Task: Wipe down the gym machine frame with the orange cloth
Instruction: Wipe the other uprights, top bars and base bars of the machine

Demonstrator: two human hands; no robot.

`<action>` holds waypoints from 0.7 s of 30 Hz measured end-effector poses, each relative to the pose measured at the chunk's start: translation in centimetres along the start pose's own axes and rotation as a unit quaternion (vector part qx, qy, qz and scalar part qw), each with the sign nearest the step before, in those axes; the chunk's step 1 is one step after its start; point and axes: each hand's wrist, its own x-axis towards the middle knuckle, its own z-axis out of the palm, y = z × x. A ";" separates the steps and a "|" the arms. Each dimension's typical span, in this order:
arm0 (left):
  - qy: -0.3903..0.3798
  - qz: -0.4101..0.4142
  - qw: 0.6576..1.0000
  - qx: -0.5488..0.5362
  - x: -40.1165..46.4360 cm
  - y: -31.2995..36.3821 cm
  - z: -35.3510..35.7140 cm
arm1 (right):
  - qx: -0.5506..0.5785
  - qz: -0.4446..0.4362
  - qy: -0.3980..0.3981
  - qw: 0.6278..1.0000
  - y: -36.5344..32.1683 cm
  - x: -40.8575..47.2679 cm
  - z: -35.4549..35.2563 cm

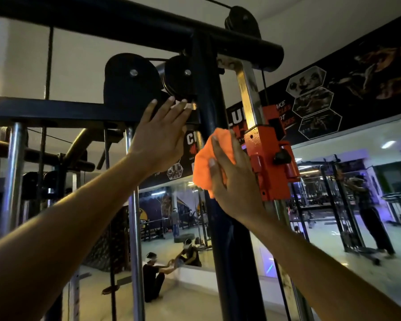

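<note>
The orange cloth is bunched up under my right hand, pressed against the dark upright post of the gym machine frame, just below where that post meets the crossbars. My fingers curl over the cloth and hold it to the metal, with a fold of it hanging down past my thumb. My left hand is flat and open, fingers straight, resting on the end of the horizontal black beam right beside the post, fingertips reaching up to the lower edge of the pulley housing.

Just to the right of the cloth, touching my knuckles or nearly so, sits an orange-red sliding carriage with a black knob, mounted on a chrome guide rail. Above, a thick black top tube carries another pulley with a cable running from it.

Behind the machine a wall mirror reflects other racks and a standing person. A dark banner with hexagon pictures runs above it. Lower down, two people sit on the floor.
</note>
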 end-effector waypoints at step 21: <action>-0.003 0.008 0.999 -0.046 -1.3 0.2 -0.2 | -0.011 0.063 -0.026 0.998 -2.1 8.8 -0.9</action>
